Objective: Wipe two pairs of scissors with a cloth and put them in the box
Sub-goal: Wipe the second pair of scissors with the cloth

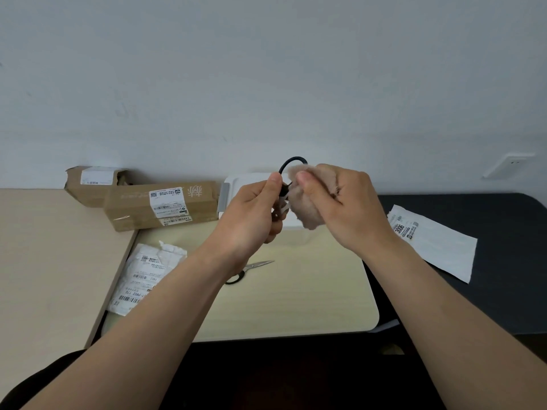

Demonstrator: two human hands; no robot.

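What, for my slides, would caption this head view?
Left hand holds black-handled scissors while right hand presses a beige cloth against them; a second pair lies on the table.

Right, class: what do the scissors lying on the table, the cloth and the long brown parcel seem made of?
Scissors: shiny pale blades, likely bare steel; dark loops, probably plastic. Cloth: fuzzy pinkish-beige fabric, crumpled softly. Parcel: matte brown cardboard, creased edges, paper labels.

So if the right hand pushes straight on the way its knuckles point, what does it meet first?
Likely the black-handled scissors gripped by the left hand; the right hand holds the fluffy beige cloth against them, though depth is unclear.
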